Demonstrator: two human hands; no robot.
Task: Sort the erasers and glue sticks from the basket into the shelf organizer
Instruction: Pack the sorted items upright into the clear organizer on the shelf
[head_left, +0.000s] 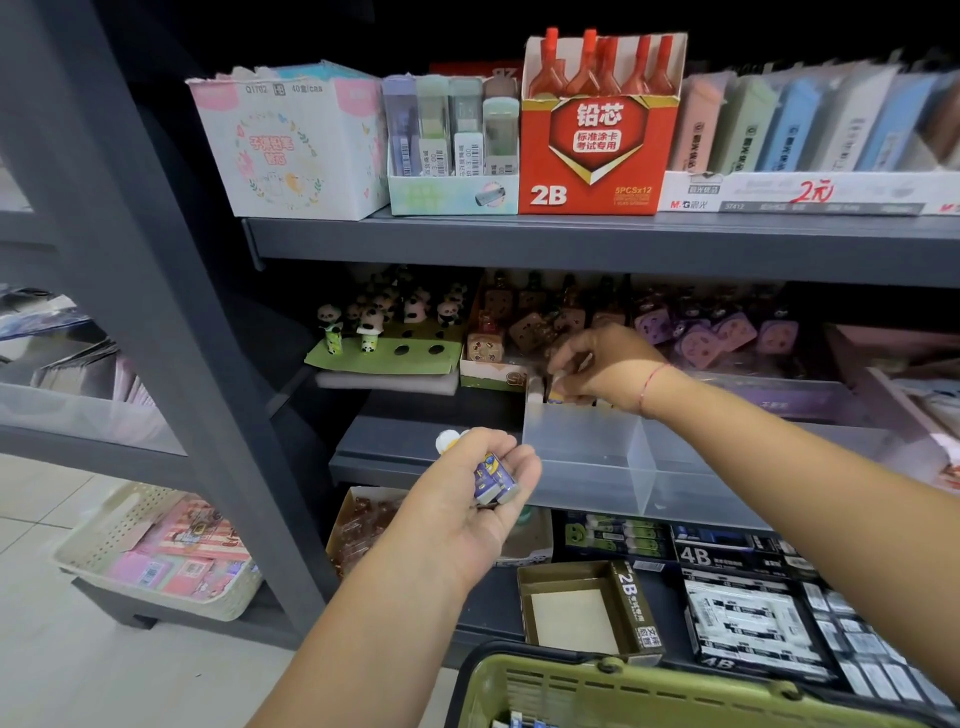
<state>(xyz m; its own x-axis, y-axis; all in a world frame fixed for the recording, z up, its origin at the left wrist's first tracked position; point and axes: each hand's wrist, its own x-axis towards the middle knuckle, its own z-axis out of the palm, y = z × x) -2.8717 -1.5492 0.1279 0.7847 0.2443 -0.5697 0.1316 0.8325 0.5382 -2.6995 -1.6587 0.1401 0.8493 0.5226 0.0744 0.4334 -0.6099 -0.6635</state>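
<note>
A clear plastic shelf organizer (582, 441) with a divider sits on the middle shelf. My right hand (608, 366) reaches over its back left corner and pinches a small white item (563, 382) beside others standing there. My left hand (480, 480), palm up in front of the organizer's left end, holds several small erasers with blue and purple wrappers (493, 478); a white and yellow piece (449, 440) sticks out past the fingers. The olive green basket (571, 686) sits at the bottom edge, with a few blue and white items just visible inside.
Panda figures (371, 325) and cube erasers (530, 327) stand behind the organizer. Above is a red 2B lead box (595, 156). Below lie a brown open 2B box (587, 608) and 4B packs (748, 613). A cream basket (156, 556) sits on the floor at left.
</note>
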